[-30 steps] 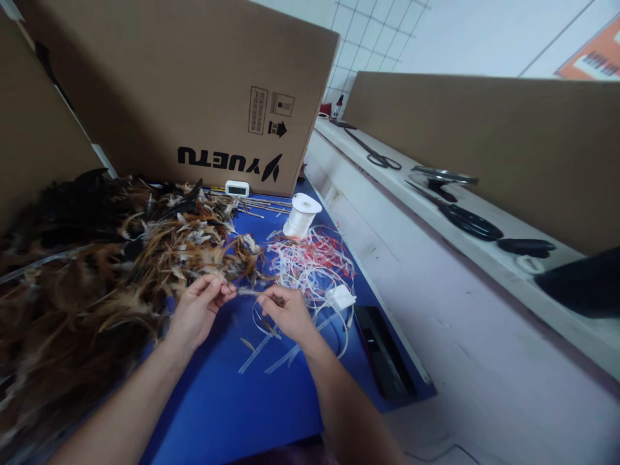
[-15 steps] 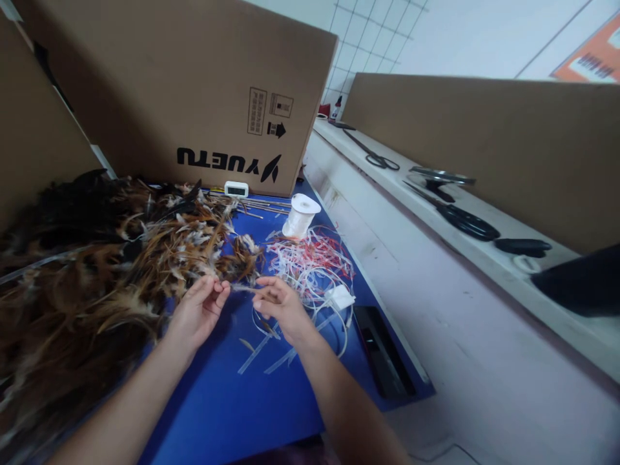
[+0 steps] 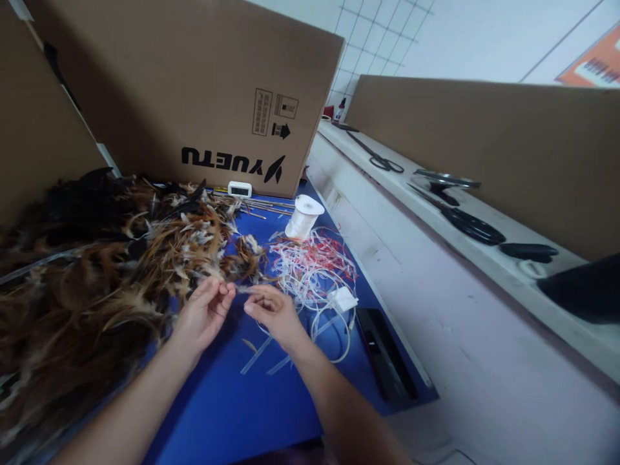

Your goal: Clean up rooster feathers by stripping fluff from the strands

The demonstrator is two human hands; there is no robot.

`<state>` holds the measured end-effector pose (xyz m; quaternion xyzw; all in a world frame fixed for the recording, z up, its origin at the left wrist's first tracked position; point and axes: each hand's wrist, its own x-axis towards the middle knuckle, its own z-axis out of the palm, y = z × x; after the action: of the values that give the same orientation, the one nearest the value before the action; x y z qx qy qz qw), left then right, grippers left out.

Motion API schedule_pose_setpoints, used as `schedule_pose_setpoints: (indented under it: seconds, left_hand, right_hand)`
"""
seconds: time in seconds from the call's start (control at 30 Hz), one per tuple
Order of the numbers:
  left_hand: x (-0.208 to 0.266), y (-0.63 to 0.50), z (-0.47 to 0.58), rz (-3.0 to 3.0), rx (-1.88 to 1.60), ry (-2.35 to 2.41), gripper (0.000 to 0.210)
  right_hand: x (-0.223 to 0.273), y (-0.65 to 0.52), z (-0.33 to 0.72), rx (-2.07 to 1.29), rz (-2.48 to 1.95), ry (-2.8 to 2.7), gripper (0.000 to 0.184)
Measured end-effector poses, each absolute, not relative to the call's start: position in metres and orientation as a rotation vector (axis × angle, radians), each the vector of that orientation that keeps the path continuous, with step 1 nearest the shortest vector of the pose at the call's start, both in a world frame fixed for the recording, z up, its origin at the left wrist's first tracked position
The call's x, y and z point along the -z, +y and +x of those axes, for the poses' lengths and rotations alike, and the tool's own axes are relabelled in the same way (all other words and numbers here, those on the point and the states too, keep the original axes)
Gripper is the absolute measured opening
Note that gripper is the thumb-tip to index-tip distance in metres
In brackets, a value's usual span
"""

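Observation:
A small thin feather [image 3: 245, 290] spans the gap between my two hands above the blue table [image 3: 208, 400]. My left hand [image 3: 206, 310] pinches its left end between thumb and fingertips. From the right, my right hand [image 3: 274, 313] has its fingers curled around the other end, the thumb slightly lower; the exact grip is partly hidden. Just behind my hands lies a big heap of brown, tan and black feathers [image 3: 179, 245]. A single loose feather [image 3: 249, 345] rests on the table below my right hand, close to clear plastic strips [image 3: 256, 357].
A white spool [image 3: 304, 218] stands behind tangled red and white strings [image 3: 314, 261]. Nearby are a white charger [image 3: 343, 299] with its cable and a dark phone-like slab [image 3: 386, 355]. A cardboard box [image 3: 194, 84] walls the back. Scissors [image 3: 385, 163] lie on the right ledge.
My right hand has moved left along the feather, closer to my left hand, and its fingers have curled more. The left hand keeps its pinch. The view has shifted slightly.

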<state>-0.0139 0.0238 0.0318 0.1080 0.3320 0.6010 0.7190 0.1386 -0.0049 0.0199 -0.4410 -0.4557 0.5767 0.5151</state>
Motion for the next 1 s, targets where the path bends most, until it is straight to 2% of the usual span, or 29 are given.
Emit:
schedule_pose_setpoints:
  seconds: [0.17, 0.27, 0.43, 0.67, 1.0]
  left_hand:
    - [-0.026, 0.017, -0.006, 0.408, -1.237, 0.696, 0.012]
    - [-0.022, 0.015, -0.005, 0.489, -1.205, 0.688, 0.017]
    - [-0.019, 0.015, -0.005, 0.621, -1.202, 0.814, 0.022]
    - [-0.008, 0.018, -0.006, 1.004, -1.213, 1.085, 0.025]
    - [-0.004, 0.013, -0.008, 1.624, -1.15, 1.285, 0.018]
  right_hand:
    - [-0.027, -0.01, 0.136, -1.219, -1.114, -1.158, 0.019]
    - [-0.027, -0.01, 0.137, -1.098, -1.145, -1.215, 0.014]
    - [-0.027, -0.01, 0.145, -0.934, -1.179, -1.308, 0.013]
    - [-0.04, -0.017, 0.15, -0.523, -1.115, -1.501, 0.011]
    - [-0.032, -0.016, 0.15, -0.339, -1.05, -1.657, 0.015]
